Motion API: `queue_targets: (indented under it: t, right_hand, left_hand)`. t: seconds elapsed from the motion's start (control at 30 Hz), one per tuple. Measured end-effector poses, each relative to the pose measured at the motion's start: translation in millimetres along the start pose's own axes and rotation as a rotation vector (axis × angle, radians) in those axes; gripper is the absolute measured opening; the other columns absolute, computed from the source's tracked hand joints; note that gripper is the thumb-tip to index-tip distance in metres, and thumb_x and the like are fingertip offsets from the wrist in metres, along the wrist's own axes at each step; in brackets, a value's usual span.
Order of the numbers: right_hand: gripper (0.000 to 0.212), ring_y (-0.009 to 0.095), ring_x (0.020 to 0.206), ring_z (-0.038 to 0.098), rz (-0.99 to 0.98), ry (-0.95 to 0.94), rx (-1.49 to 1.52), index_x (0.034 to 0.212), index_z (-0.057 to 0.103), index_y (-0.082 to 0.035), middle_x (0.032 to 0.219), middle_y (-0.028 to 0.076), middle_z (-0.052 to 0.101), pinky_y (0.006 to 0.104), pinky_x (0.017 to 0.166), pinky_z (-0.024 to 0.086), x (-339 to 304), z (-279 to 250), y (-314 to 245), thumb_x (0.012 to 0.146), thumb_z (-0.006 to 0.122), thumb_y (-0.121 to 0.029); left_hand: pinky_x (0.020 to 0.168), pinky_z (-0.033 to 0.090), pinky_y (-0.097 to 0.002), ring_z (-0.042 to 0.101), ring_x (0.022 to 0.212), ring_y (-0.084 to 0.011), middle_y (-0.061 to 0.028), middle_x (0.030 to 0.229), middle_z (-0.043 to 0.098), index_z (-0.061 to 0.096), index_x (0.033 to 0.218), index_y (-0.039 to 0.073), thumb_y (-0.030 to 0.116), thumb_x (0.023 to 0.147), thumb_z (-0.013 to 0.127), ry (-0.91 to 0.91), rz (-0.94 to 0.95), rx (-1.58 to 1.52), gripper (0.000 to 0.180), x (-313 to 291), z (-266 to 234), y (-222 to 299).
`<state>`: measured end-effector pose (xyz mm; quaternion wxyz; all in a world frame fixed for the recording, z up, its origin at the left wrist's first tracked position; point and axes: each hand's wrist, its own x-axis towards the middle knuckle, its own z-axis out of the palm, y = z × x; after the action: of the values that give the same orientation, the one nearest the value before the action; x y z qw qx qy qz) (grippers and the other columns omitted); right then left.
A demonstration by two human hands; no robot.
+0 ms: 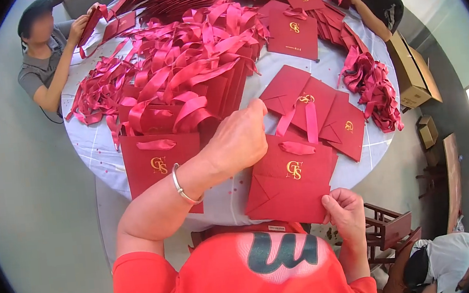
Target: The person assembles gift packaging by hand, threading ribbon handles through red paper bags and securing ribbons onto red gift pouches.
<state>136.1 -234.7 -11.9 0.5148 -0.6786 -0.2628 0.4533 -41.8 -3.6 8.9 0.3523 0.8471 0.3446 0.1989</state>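
Observation:
A flat dark-red paper gift bag (291, 183) with a gold emblem and a short pink ribbon handle (297, 148) lies at the table's near edge. Its lower right corner is pinched between the thumb and fingers of my right hand (345, 209). My left hand (239, 137), a bangle at its wrist, is closed above the bag's upper left corner; whatever its fingers hold is hidden. Just beyond, more flat bags (321, 104) overlap, with a ribbon loop (311, 122) on top. Left of my forearm stands another ribboned bag (140, 161).
Rows of bags with pink ribbons (203, 53) fill the round table's middle. Loose ribbon piles lie at left (99, 91) and right (375, 87). Two people work across the table, and another person is at lower right. Cardboard boxes (407, 67) and a wooden chair (389, 225) stand to the right.

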Motion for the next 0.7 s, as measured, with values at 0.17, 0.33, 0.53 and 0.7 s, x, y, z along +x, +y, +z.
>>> queue_targets:
  t: [0.17, 0.33, 0.53, 0.7]
  right_hand:
    - [0.018, 0.009, 0.052, 0.058, 0.042, 0.0, -0.012, 0.084, 0.065, 0.002, 0.069, 0.005, 0.066, 0.0216, 0.046, 0.045, 1.0, -3.2, -0.7, 0.092, 0.069, -0.013]
    - [0.019, 0.009, 0.05, 0.058, 0.051, -0.005, -0.012, 0.083, 0.065, 0.002, 0.068, 0.004, 0.066, 0.0209, 0.046, 0.044, 2.9, -4.0, -2.3, 0.092, 0.069, -0.014]
    - [0.02, 0.009, 0.049, 0.057, 0.068, -0.007, -0.007, 0.083, 0.065, 0.001, 0.067, 0.004, 0.065, 0.02, 0.045, 0.041, 4.5, -4.7, -2.4, 0.092, 0.069, -0.016]
    - [0.02, 0.008, 0.047, 0.056, 0.108, 0.008, -0.004, 0.082, 0.065, 0.0, 0.066, 0.003, 0.065, 0.0196, 0.044, 0.038, 6.4, -6.0, -0.6, 0.092, 0.07, -0.017]
  left_hand:
    - [0.077, 0.05, -0.0467, 0.065, 0.087, -0.0417, -0.0238, 0.088, 0.065, 0.048, 0.111, -0.007, -0.007, 0.085, 0.042, -0.009, -0.032, -0.038, 0.027, -0.1, -2.4, 3.2]
    - [0.076, 0.051, -0.0462, 0.066, 0.086, -0.0412, -0.0236, 0.087, 0.065, 0.048, 0.111, -0.007, -0.007, 0.085, 0.042, 0.007, -0.007, -0.033, 0.026, 0.8, -1.3, 0.0]
    - [0.075, 0.051, -0.0456, 0.066, 0.083, -0.0403, -0.0229, 0.086, 0.066, 0.048, 0.111, -0.007, -0.007, 0.085, 0.041, 0.005, -0.008, -0.033, 0.027, 0.3, -0.6, -0.5]
    - [0.074, 0.051, -0.0443, 0.066, 0.081, -0.0389, -0.0229, 0.085, 0.066, 0.049, 0.11, -0.007, -0.007, 0.082, 0.041, -0.055, -0.049, -0.073, 0.029, 2.6, -2.1, 0.1]
